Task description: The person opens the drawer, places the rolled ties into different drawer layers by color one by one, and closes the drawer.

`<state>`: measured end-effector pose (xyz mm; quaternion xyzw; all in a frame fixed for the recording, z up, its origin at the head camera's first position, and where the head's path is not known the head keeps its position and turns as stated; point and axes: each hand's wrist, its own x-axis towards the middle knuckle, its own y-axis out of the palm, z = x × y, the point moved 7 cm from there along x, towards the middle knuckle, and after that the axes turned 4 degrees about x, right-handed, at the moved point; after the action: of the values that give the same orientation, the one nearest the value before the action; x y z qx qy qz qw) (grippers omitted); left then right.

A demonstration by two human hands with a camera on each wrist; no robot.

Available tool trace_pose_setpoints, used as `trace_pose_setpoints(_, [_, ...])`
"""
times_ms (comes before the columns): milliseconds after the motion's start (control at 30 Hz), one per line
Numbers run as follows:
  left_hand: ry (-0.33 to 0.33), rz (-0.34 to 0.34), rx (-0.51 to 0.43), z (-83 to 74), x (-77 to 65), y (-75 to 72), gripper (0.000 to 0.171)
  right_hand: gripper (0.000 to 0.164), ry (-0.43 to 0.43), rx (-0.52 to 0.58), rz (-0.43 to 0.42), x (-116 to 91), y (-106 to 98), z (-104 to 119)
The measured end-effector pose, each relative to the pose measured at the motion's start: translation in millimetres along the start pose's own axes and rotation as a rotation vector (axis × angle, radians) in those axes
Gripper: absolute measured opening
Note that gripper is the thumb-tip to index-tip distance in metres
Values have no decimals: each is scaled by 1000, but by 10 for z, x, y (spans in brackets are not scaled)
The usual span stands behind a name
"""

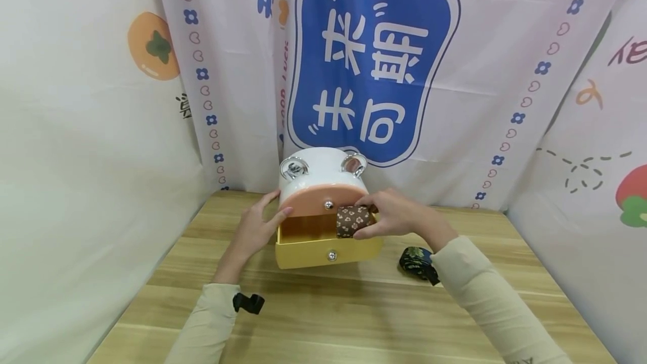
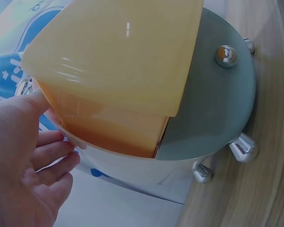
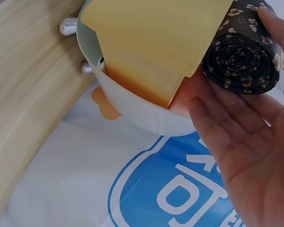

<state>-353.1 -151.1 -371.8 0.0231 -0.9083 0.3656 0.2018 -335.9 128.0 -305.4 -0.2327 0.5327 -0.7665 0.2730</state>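
Observation:
A small chest of drawers with a white body and round silver ears stands tilted in the head view. Its yellow drawer is pulled out below the orange drawer. My left hand rests on the chest's left side, its thumb by the orange front; in the left wrist view the other fingers are loosely bent against the white wall. With my right hand I hold a rolled brown floral cloth strip over the right part of the yellow drawer. Its spiral end shows in the right wrist view.
A second rolled cloth strip, dark with green leaves, lies on the wooden table to the right. A green drawer front with a silver knob sits under the yellow one. Printed curtains hang behind and at both sides.

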Motion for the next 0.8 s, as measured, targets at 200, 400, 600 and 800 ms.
trace_pose_setpoints(200, [-2,1,-1,-8,2,5,77,55,26,26,15,49,36,-53])
trace_pose_setpoints(400, [-22,6,4,17,0,20,80,39,40,1,41,102,71,-25])
trace_pose_setpoints(600, [-29,4,9,27,-6,34,81,40,66,-34,65,158,102,53])
trace_pose_setpoints(800, [-22,9,14,10,-7,30,81,45,111,-45,63,181,153,76])
